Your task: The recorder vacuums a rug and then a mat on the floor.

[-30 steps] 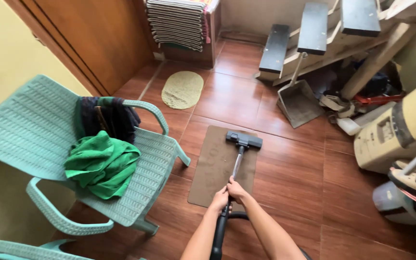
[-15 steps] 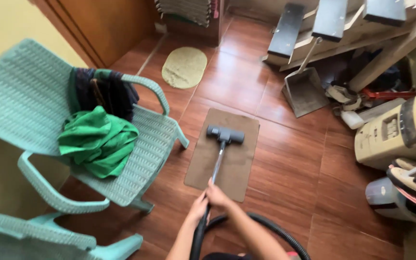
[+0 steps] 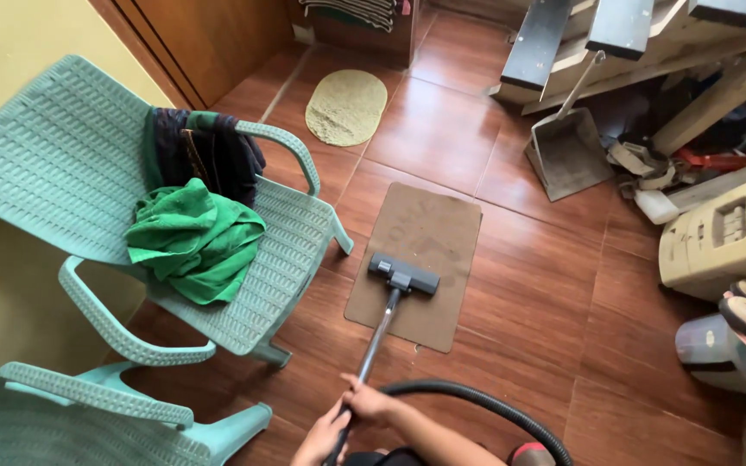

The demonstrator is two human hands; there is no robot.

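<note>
— Since the earlier frames the vacuum head (image 3: 403,274) has slid back along the brown mat (image 3: 416,259), from the far end to the near half, and both hands sit lower in the view.

— What are the hands doing?

— Both are wrapped around the vacuum wand (image 3: 376,339) at its near end. The left hand (image 3: 323,436) grips lower, close to the bottom edge; the right hand (image 3: 366,401) closes over the wand just above it. Two hands, one wand, fingers curled tight on it.

— And the hose?

— One black hose (image 3: 477,399) loops from the hands off to the right across the tiled floor (image 3: 511,285).

— Where does the head rest?

— Flat on the mat, angled a little, nearer the mat's left side.

— Count the rest.

— Two pale green plastic chairs: one chair (image 3: 53,181) beside the mat on the left, a second chair (image 3: 62,414) in the lower left corner, only partly in view. On the first lies one green cloth (image 3: 193,242), with one dark garment (image 3: 209,155) draped over its armrest. One small oval rug (image 3: 345,106) lies farther off, near the wooden door (image 3: 209,34). One dustpan (image 3: 567,154) leans by the wooden stairs (image 3: 615,34), of which three dark treads show. At the right edge stands one cream appliance (image 3: 727,237).
</note>
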